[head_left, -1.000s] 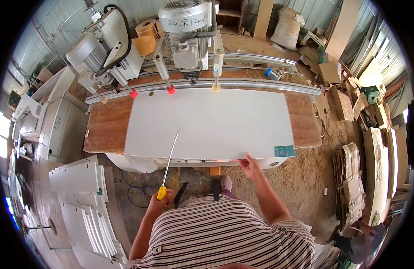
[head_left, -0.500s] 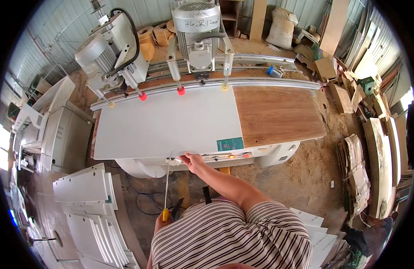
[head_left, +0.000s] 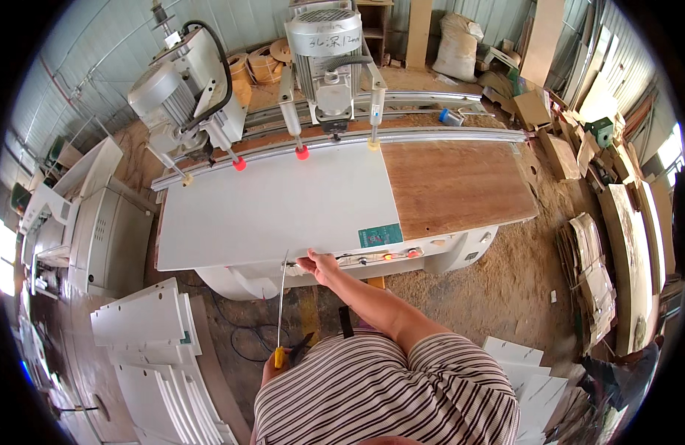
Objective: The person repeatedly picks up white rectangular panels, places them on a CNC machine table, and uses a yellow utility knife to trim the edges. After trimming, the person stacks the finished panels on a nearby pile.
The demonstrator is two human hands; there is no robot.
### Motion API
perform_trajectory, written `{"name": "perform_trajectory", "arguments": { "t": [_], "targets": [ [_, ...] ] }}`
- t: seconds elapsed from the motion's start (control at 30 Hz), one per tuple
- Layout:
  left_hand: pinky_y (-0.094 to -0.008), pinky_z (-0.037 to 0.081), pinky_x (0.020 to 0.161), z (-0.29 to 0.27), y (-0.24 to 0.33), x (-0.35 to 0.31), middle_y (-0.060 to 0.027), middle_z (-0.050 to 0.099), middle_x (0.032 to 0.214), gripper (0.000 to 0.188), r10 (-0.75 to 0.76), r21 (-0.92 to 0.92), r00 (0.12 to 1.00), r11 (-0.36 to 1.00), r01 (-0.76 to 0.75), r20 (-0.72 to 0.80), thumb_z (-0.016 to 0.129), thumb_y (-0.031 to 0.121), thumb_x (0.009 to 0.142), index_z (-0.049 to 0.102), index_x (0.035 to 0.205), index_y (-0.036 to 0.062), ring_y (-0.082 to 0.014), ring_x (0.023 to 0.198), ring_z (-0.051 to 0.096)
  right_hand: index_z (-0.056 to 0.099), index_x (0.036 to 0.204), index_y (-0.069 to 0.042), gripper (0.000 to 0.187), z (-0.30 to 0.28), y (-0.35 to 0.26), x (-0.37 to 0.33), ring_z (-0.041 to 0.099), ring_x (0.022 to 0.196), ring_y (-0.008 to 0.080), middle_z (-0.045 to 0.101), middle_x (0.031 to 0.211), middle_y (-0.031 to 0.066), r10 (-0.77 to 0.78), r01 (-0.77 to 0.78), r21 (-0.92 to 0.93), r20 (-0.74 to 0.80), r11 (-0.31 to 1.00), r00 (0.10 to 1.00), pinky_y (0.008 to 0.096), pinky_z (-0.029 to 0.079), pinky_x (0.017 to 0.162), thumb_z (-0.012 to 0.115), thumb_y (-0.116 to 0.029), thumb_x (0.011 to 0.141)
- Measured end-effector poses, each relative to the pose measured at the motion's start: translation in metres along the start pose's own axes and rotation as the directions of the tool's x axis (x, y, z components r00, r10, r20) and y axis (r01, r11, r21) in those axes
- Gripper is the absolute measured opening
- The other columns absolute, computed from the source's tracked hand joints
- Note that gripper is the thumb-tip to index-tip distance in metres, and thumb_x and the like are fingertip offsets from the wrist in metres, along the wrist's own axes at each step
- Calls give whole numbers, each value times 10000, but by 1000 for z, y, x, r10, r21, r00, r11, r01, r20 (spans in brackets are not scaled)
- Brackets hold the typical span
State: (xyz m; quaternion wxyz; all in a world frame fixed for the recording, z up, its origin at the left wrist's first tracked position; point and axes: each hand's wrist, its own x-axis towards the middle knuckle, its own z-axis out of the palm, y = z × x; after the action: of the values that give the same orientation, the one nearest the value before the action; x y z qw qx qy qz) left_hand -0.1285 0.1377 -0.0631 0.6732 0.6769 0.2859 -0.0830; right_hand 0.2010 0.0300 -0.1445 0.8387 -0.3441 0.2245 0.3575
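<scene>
A white panel (head_left: 283,200) with a green label (head_left: 380,236) lies on the machine's brown wooden bed (head_left: 461,185). At its near edge is my right hand (head_left: 322,267), fingers curled and thumb against the edge. My left hand (head_left: 271,368), low by my body and partly hidden by my shirt, is closed on a tool with a yellow handle (head_left: 280,357) and a long thin metal rod (head_left: 283,304). The rod points up, its tip close to the panel's near edge, left of my right hand. I cannot make out the tool's exact kind.
Two motor heads (head_left: 324,67) with red and pale pads stand along the panel's far edge. Control buttons (head_left: 388,256) line the machine's front. Stacked white panels (head_left: 142,319) are at the left, more white sheets (head_left: 524,371) at the lower right. Flattened cardboard (head_left: 586,274) leans at the right.
The view has shifted slightly. My right hand stays by the panel's near edge, a little lower on it. The rod in my left hand remains upright beside it.
</scene>
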Motion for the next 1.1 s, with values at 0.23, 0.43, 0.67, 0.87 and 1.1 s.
{"name": "perform_trajectory", "arguments": {
  "t": [0.23,0.43,0.67,0.87,1.1],
  "targets": [
    [-244,442,723,27,73,-1,-36,623,852,178,14,129,998,992,-7,-55,517,37,880,582,1043,10,-102,781,564,516,1051,23,213,4,-5,0,644,908,311,619,992,198,103,-104,-3,-83,995,991,397,575,750,502,-163,949],
    [-253,457,695,17,58,7,-51,630,831,188,106,238,992,967,-89,-61,521,12,863,586,1039,5,-117,762,591,505,1066,4,279,3,-7,-6,641,917,289,622,977,162,157,-159,-115,-34,980,987,398,557,764,511,-248,948],
    [-227,400,511,45,90,-2,-10,561,693,144,-8,86,993,996,18,-116,567,48,864,586,1006,39,-75,554,506,536,1020,-28,351,-39,-31,-17,653,846,228,644,941,108,227,-145,-442,138,885,964,400,529,753,518,-367,934],
    [-204,365,500,60,65,9,46,513,653,90,-60,-38,968,998,52,-244,617,147,867,589,862,62,-42,545,459,565,960,-64,246,-149,-69,-42,652,843,225,651,896,97,254,-182,-538,62,823,965,382,536,755,530,-305,927],
    [-201,362,506,67,73,6,54,515,650,140,-138,-167,967,981,103,-212,643,209,869,595,840,81,-33,563,456,558,947,-71,205,-256,-124,-107,642,778,194,647,875,89,130,-206,-449,-196,869,972,369,532,698,546,-272,910]
  ]
}}
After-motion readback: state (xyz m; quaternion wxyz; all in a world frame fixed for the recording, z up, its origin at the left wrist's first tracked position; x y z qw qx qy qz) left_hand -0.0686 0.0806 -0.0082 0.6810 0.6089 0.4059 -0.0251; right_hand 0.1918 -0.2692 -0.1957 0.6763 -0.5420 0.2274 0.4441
